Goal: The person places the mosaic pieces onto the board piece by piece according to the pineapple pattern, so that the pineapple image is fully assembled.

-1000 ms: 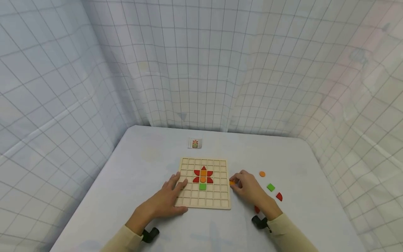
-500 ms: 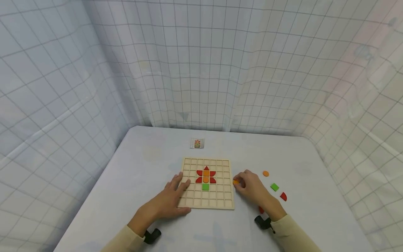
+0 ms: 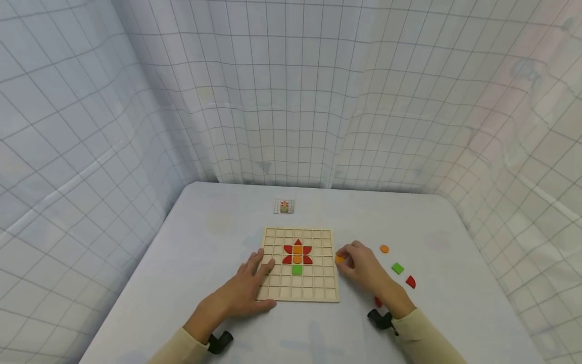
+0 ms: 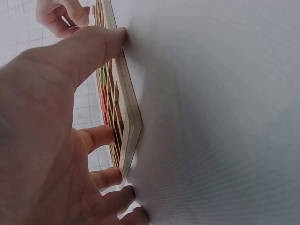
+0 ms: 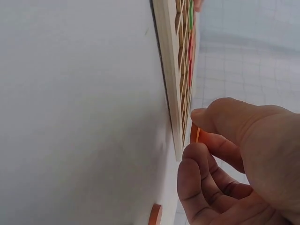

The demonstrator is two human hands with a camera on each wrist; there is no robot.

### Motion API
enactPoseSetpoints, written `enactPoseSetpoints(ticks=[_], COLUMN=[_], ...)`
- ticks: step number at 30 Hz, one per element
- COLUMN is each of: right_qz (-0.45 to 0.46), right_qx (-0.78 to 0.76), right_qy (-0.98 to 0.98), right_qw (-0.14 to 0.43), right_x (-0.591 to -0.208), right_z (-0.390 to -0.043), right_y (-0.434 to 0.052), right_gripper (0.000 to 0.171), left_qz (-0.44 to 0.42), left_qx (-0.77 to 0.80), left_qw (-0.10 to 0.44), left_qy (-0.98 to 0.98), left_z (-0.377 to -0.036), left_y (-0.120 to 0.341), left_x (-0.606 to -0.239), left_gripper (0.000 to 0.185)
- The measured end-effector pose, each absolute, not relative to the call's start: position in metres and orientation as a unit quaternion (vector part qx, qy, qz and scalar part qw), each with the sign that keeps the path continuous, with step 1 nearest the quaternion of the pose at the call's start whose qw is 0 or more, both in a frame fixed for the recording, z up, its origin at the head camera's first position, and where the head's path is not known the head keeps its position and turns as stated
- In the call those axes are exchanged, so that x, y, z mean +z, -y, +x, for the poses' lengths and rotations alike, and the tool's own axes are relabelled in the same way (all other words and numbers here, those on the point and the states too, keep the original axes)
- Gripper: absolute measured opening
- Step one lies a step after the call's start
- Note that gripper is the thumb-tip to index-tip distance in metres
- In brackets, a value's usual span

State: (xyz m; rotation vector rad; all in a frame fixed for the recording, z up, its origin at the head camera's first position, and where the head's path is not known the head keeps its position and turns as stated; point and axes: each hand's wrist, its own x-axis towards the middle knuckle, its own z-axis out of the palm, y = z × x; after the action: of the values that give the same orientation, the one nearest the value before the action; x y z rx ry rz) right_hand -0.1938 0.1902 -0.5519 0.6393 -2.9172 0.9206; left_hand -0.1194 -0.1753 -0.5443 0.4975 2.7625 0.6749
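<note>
A wooden grid board [image 3: 318,293] lies on the table, with a flower of red and orange pieces [image 3: 297,251] over a green square [image 3: 297,269] set in its cells. My left hand [image 3: 247,288] rests flat on the board's left side [image 4: 129,117], fingers spread, thumb against the near edge. My right hand [image 3: 361,265] is just off the board's right edge [image 5: 169,89] and pinches a small orange piece [image 3: 339,259] [image 5: 194,133] between thumb and fingers.
Loose pieces lie right of the board: an orange disc [image 3: 384,248] [image 5: 155,214], a green square [image 3: 397,268], a red quarter-round [image 3: 411,281] and a red piece [image 3: 378,302] by my wrist. A small picture card [image 3: 284,206] lies behind the board. Gridded curtains enclose the table.
My right hand has lifted slightly with the orange piece and stays at the board's right edge. The left hand has not moved on the board.
</note>
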Motion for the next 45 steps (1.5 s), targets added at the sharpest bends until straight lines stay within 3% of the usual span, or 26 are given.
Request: enactPoseSetpoints(ticks=[22, 45], right_qz=[0.264, 0.335], right_qx=[0.312, 0.3], right_qy=[0.912, 0.893], right_qw=[-0.024, -0.009], right_x=[-0.543, -0.555], right_z=[-0.185, -0.18], right_y=[-0.156, -0.135], right_gripper=[0.015, 0.006], left_qz=[0.172, 0.172], left_qx=[0.235, 0.24], left_qw=[0.123, 0.13], left_qy=[-0.949, -0.946], left_z=[-0.12, -0.117], left_y=[0.175, 0.177], left_x=[-0.545, -0.543], left_gripper=[0.108, 0.108])
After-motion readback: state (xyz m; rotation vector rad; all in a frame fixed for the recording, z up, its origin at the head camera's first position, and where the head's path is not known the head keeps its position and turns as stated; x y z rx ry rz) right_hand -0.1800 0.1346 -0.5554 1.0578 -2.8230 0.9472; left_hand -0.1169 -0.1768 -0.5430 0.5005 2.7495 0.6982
